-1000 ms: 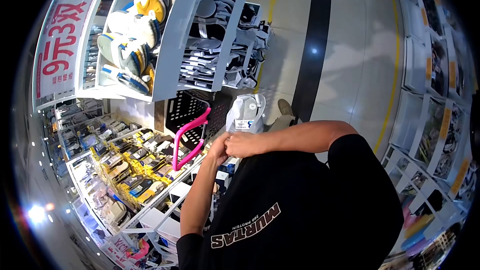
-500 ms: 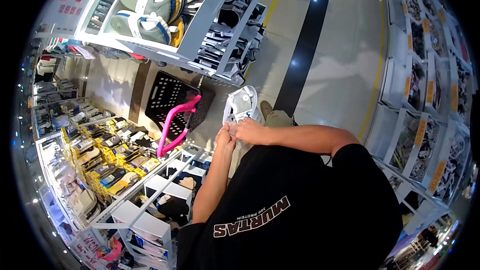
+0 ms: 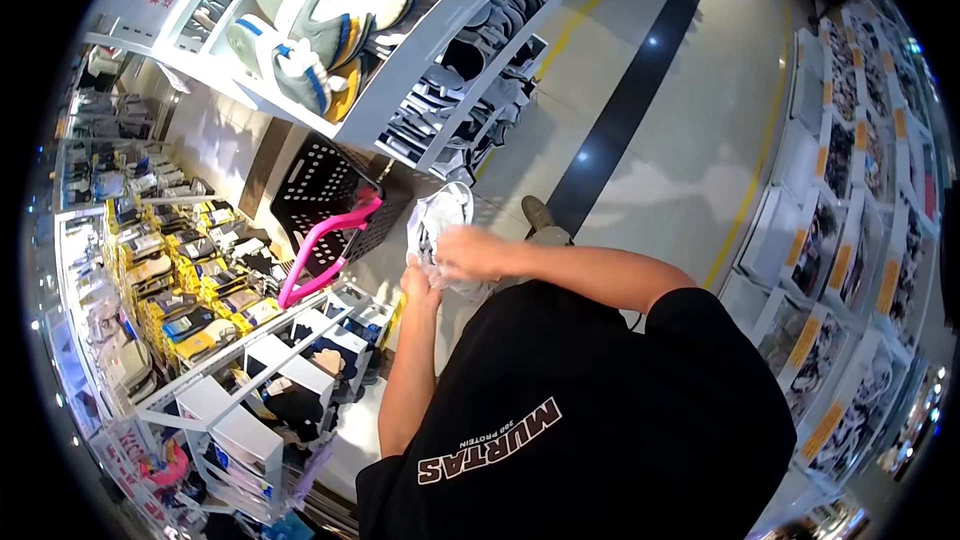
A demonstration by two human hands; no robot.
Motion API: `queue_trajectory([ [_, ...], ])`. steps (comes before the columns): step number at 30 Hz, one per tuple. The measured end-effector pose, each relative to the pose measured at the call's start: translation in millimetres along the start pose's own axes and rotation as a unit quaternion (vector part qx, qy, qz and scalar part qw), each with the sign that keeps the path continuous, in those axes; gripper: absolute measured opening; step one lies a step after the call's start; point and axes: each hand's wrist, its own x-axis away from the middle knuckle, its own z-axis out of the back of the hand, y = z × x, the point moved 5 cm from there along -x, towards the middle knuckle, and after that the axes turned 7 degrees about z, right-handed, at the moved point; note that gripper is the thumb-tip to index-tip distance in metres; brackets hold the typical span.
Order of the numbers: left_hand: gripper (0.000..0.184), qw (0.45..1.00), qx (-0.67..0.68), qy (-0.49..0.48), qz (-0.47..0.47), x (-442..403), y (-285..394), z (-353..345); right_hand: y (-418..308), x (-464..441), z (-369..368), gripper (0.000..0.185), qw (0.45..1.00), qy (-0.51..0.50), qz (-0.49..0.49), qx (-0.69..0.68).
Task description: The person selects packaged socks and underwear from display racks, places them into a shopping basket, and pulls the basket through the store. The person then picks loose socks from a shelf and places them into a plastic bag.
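A whitish see-through plastic package [image 3: 441, 208] with pale grey and white contents is in front of my body, above the floor. What is inside cannot be made out. My left hand [image 3: 420, 284] is closed on the package's near edge, thumb side up. Just to the right, my right hand [image 3: 474, 252] lies over the package with its fingers curled onto it; it is a little blurred and its fingertips are hidden.
A black shopping basket [image 3: 318, 192] with a pink handle [image 3: 318, 252] stands on the floor to the left. Slipper shelves [image 3: 400, 70] rise ahead, sock bins [image 3: 190, 280] line the left, and more stocked shelves [image 3: 850, 190] run along the right. A tiled aisle [image 3: 690, 110] lies between.
Both hands and the package have shifted left in view. My right hand has moved further over the package, which looks more crumpled. The basket and shelves have shifted with the head's motion.
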Motion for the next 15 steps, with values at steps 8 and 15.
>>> queue_trajectory([
  [8,0.025,0.991,0.028,0.071,-0.110,84,-19,-34,211,-20,246,0.053,0.936,0.234,-0.197,0.174],
  [15,0.034,0.990,0.042,0.085,-0.105,127,-31,-61,319,-66,271,0.068,0.888,0.255,-0.218,0.316],
])
